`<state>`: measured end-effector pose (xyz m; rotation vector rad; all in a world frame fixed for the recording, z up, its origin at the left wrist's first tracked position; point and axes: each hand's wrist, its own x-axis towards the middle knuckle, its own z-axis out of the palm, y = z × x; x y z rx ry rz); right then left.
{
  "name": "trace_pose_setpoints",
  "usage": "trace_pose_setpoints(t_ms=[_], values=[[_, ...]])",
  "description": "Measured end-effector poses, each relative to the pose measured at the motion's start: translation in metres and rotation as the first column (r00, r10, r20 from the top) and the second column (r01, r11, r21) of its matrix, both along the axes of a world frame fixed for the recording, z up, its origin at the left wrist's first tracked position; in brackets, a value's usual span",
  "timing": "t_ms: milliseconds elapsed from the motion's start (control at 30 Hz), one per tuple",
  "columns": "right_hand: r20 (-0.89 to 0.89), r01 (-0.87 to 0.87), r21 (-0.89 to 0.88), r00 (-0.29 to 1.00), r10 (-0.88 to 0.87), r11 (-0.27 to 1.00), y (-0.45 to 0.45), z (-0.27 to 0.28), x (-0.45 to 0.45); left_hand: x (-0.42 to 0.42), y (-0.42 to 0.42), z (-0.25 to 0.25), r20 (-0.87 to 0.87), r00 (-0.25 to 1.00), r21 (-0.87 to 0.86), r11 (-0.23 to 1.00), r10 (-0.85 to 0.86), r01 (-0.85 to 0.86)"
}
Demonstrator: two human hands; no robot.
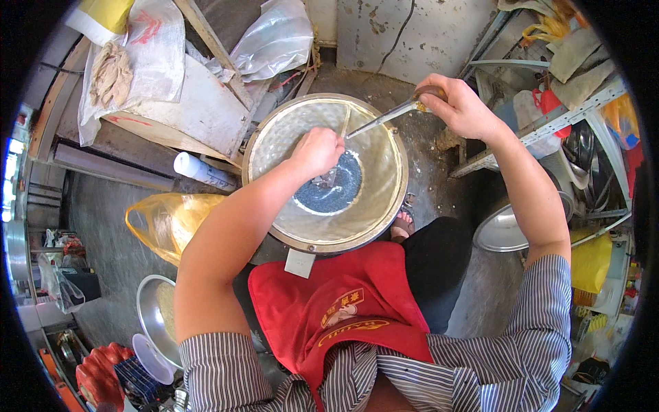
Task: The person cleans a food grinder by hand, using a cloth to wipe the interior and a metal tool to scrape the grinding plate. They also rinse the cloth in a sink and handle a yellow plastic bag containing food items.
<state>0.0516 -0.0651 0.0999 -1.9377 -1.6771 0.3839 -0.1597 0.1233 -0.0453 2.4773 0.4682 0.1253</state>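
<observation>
Before me stands a deep round metal drum (383, 206) with a pale, patterned inner wall and a bolted rim. Its dark speckled bottom disc (329, 193) has whitish residue on it. My right hand (455, 105) grips the brown handle of a long tapered metal tool (383, 118), whose tip slants down over the drum's opening. My left hand (319, 149) is curled over the drum, close to the tool's tip. A small shiny piece (325, 179) shows below its fingers; whether the hand holds it is hidden.
A yellow plastic bag (165, 216) and a white cylindrical container (198, 167) lie left of the drum. A steel bowl (154, 304) with grainy contents stands lower left. Another metal bowl (499, 232) and a metal shelf rack (535, 126) are at right.
</observation>
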Motion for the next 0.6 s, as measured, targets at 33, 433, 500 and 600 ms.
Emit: trace_pose_setpoints(t_ms=[33, 433, 500, 600], values=[[-0.011, -0.002, 0.009, 1.0, 0.002, 1.0, 0.0, -0.002, 0.001, 0.0, 0.001, -0.005, 0.023, 1.0, 0.024, 1.0, 0.008, -0.008], [0.204, -0.018, 0.016, 0.979, 0.015, 1.0, 0.017, -0.014, -0.017, -0.03, 0.043, 0.042, 0.295, 0.945, 0.087, 0.981, 0.14, -0.172], [0.376, -0.066, -0.013, 0.924, 0.066, 0.998, 0.03, -0.034, -0.021, -0.039, 0.046, 0.057, 0.259, 0.961, 0.084, 0.989, 0.094, -0.119], [0.486, -0.093, -0.203, 0.855, 0.183, 0.975, 0.044, -0.036, -0.043, -0.053, 0.046, 0.061, 0.233, 0.972, 0.107, 0.993, 0.029, -0.055]])
